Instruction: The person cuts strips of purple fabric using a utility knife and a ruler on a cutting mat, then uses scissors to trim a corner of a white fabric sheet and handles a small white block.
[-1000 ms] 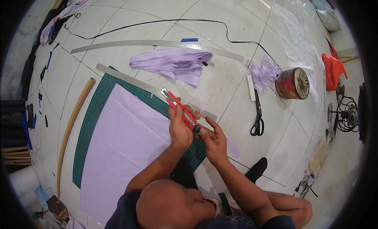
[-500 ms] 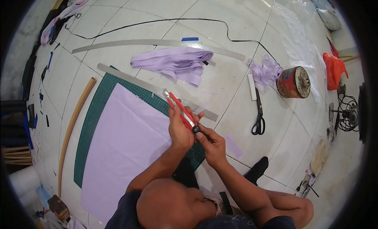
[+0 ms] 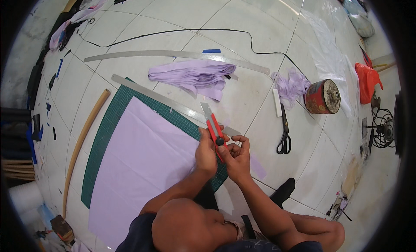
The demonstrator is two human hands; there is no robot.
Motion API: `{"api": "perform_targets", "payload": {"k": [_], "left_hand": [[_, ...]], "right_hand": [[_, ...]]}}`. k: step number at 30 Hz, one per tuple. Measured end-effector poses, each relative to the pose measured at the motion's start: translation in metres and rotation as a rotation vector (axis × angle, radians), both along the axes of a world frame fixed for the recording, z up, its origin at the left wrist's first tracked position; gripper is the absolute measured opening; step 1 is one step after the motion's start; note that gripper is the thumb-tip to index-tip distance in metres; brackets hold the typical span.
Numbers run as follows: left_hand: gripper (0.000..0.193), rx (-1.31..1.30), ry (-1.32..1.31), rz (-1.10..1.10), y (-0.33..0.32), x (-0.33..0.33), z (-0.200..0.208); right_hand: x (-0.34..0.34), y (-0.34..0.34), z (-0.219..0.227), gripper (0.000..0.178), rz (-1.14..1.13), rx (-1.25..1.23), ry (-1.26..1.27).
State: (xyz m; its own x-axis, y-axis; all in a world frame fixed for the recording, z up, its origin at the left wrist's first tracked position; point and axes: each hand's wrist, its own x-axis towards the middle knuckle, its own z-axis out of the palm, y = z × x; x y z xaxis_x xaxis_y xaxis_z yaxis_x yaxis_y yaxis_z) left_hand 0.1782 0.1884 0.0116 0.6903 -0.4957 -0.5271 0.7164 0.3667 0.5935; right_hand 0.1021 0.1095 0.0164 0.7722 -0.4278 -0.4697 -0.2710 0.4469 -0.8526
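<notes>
A red utility knife (image 3: pixel 215 133) with a black knob is held upright between my hands, its silver blade out and pointing away from me. My left hand (image 3: pixel 205 154) is closed around the knife's left side. The thumb and fingers of my right hand (image 3: pixel 236 159) pinch its lower end, below the knob. Under and beside my left forearm lies a lilac fabric piece (image 3: pixel 138 161), spread over a green cutting mat (image 3: pixel 102 141). A metal ruler (image 3: pixel 151 95) runs along the mat's far edge, partly hidden behind the knife and hands.
Beyond the mat are a bundle of lilac strips (image 3: pixel 190 74) and a longer metal ruler (image 3: pixel 173 54). To the right lie black-handled scissors (image 3: pixel 284 137), a white bar (image 3: pixel 277 102), tangled lilac scraps (image 3: pixel 290 87) and a red tin (image 3: pixel 318 97). A curved wooden stick (image 3: pixel 82 137) lies left.
The utility knife has turned more upright and moved slightly right, and its blade now sticks out farther. My fingers have shifted on it. The whole view has moved slightly.
</notes>
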Motion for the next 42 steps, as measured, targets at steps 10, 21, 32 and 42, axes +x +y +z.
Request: {"api": "perform_targets", "payload": {"k": [10, 21, 32, 42], "left_hand": [[0.056, -0.22, 0.021, -0.067, 0.002, 0.013, -0.008], [0.051, -0.252, 0.026, -0.108, 0.002, 0.003, -0.018], [0.048, -0.178, 0.036, -0.098, -0.008, 0.0, -0.023], [0.046, -0.142, -0.009, -0.131, 0.001, 0.007, -0.032]], "right_hand": [[0.005, -0.008, -0.007, 0.037, 0.136, -0.296, -0.198], [-0.001, -0.012, -0.017, 0.05, 0.124, -0.508, -0.124], [-0.005, -0.024, -0.036, 0.037, 0.089, -0.487, -0.067], [-0.001, -0.028, -0.041, 0.048, 0.154, -0.345, 0.026]]}}
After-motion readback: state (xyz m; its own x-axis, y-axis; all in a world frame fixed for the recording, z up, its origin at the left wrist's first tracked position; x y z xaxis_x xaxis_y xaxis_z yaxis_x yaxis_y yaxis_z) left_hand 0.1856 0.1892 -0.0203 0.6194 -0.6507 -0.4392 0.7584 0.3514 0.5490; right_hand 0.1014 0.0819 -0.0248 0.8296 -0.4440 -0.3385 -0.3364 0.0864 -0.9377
